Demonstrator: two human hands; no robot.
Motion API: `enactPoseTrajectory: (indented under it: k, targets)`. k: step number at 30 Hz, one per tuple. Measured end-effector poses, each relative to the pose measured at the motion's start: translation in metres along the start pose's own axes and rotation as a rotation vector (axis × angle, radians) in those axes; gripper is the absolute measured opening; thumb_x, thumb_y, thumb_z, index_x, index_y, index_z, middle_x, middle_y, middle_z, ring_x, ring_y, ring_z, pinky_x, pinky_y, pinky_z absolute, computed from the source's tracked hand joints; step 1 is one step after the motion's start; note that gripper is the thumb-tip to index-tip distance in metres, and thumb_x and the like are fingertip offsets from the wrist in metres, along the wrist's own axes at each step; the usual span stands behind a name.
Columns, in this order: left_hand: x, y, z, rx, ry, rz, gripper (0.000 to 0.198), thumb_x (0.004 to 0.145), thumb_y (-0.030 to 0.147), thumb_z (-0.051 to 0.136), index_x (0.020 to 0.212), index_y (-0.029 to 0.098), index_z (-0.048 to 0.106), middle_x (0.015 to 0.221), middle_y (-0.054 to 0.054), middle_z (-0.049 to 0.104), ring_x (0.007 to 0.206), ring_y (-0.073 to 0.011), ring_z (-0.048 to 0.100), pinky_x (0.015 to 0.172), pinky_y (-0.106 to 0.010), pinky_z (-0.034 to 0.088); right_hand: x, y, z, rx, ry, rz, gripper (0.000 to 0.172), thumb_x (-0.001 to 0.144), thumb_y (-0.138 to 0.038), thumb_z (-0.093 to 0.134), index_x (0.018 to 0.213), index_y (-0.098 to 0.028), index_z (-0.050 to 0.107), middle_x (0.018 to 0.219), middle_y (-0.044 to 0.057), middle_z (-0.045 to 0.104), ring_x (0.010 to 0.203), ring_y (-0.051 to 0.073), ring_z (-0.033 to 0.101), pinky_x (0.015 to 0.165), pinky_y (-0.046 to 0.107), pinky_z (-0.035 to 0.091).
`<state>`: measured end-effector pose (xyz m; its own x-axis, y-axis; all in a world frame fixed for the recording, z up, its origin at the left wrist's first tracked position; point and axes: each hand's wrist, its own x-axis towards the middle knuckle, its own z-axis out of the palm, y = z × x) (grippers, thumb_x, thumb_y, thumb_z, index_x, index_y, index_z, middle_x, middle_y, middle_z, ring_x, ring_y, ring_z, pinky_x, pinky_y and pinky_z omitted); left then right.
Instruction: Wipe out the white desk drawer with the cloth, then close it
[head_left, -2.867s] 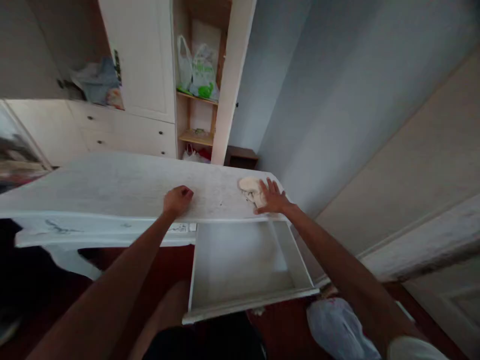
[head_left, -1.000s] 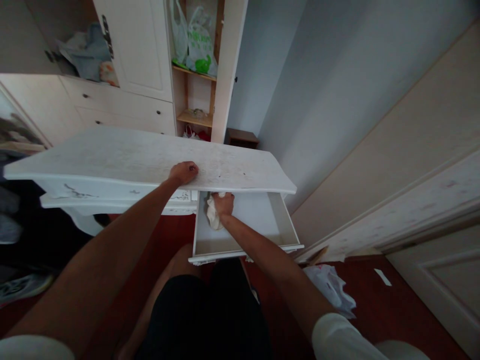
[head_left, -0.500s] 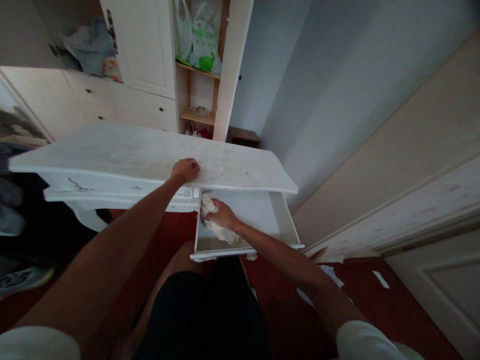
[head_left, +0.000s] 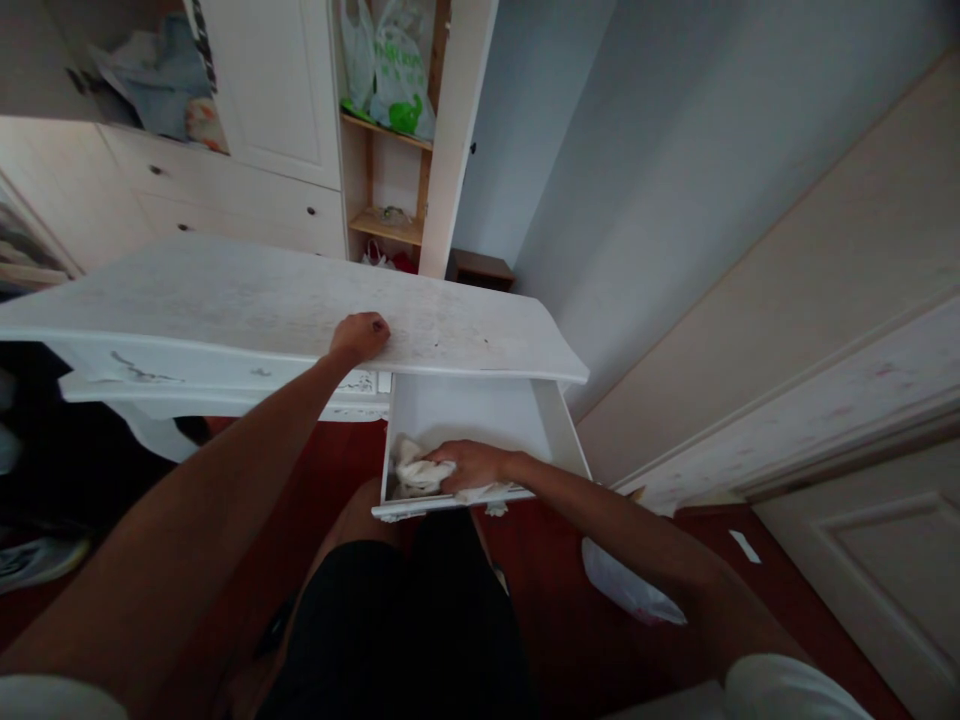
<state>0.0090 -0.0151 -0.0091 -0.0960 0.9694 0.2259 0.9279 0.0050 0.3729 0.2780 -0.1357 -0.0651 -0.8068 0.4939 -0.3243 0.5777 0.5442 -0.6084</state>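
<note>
A white drawer (head_left: 480,405) is pulled out from under a white desk (head_left: 247,290) with a scuffed top. Inside its front left corner my right hand (head_left: 476,467) grips a cream cloth (head_left: 418,470), bunched up and pressed against the drawer's floor near the front panel. Part of the cloth trails under the hand to the right. My left hand (head_left: 361,337) rests on the desk top near its front edge, above the drawer's left side. Its fingers are curled into a fist, and whatever they may hold is hidden.
Behind the desk stands a white wardrobe (head_left: 277,90) with plastic bags (head_left: 401,80) on an open shelf. A small brown box-like piece (head_left: 484,268) sits by the grey wall. On the red floor (head_left: 555,610) at right lies a whitish plastic bag (head_left: 630,580).
My right hand has drawn the cloth from the drawer's left side toward its front left corner. The left hand stays on the desk top, and the whole view has shifted slightly.
</note>
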Motion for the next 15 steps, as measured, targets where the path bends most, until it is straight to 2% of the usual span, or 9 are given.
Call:
enactPoseTrajectory:
  k: [3, 5, 7, 10, 13, 15]
  targets:
    - [0.001, -0.001, 0.001, -0.013, 0.006, -0.003, 0.039, 0.090, 0.029, 0.046, 0.111, 0.014, 0.075, 0.116, -0.014, 0.073, 0.109, -0.0303, 0.068, 0.092, -0.034, 0.050, -0.024, 0.010, -0.010, -0.117, -0.046, 0.075, 0.051, 0.077, -0.021, 0.071, 0.127, -0.020, 0.072, 0.111, 0.008, 0.074, 0.097, 0.024, 0.068, 0.086, 0.030, 0.049]
    - [0.002, -0.001, 0.002, -0.018, 0.007, -0.001, 0.039, 0.090, 0.029, 0.046, 0.110, 0.013, 0.075, 0.115, -0.014, 0.073, 0.108, -0.0306, 0.068, 0.092, -0.034, 0.051, -0.046, 0.015, -0.017, -0.227, -0.049, 0.163, 0.048, 0.078, -0.024, 0.070, 0.125, -0.022, 0.073, 0.116, 0.009, 0.072, 0.102, 0.027, 0.068, 0.086, 0.031, 0.050]
    - [0.003, -0.002, 0.003, -0.013, 0.007, -0.004, 0.039, 0.090, 0.030, 0.046, 0.110, 0.013, 0.075, 0.115, -0.015, 0.073, 0.108, -0.0316, 0.068, 0.092, -0.036, 0.051, -0.070, 0.021, -0.024, -0.363, -0.053, 0.287, 0.046, 0.080, -0.028, 0.069, 0.126, -0.026, 0.072, 0.122, 0.011, 0.070, 0.108, 0.031, 0.068, 0.086, 0.034, 0.052]
    - [0.004, -0.001, 0.003, -0.010, 0.002, -0.013, 0.038, 0.091, 0.031, 0.047, 0.111, 0.014, 0.075, 0.114, -0.015, 0.073, 0.108, -0.0329, 0.068, 0.092, -0.038, 0.052, -0.099, 0.030, -0.029, -0.539, -0.034, 0.547, 0.044, 0.084, -0.035, 0.068, 0.127, -0.029, 0.070, 0.121, 0.013, 0.069, 0.110, 0.035, 0.069, 0.087, 0.040, 0.054]
    - [0.005, 0.000, 0.004, 0.000, -0.001, -0.024, 0.036, 0.091, 0.032, 0.048, 0.110, 0.016, 0.075, 0.115, -0.015, 0.073, 0.109, -0.0335, 0.067, 0.091, -0.039, 0.052, -0.111, 0.042, -0.028, -0.603, 0.071, 0.784, 0.046, 0.089, -0.039, 0.064, 0.131, -0.019, 0.065, 0.120, 0.020, 0.066, 0.110, 0.038, 0.068, 0.089, 0.046, 0.054]
    - [0.006, 0.000, 0.004, 0.018, 0.001, -0.033, 0.036, 0.091, 0.031, 0.048, 0.110, 0.016, 0.074, 0.115, -0.014, 0.073, 0.110, -0.0335, 0.067, 0.091, -0.039, 0.052, -0.109, 0.049, -0.026, -0.617, 0.157, 0.874, 0.049, 0.094, -0.039, 0.057, 0.133, -0.010, 0.060, 0.122, 0.025, 0.063, 0.112, 0.040, 0.067, 0.089, 0.048, 0.055]
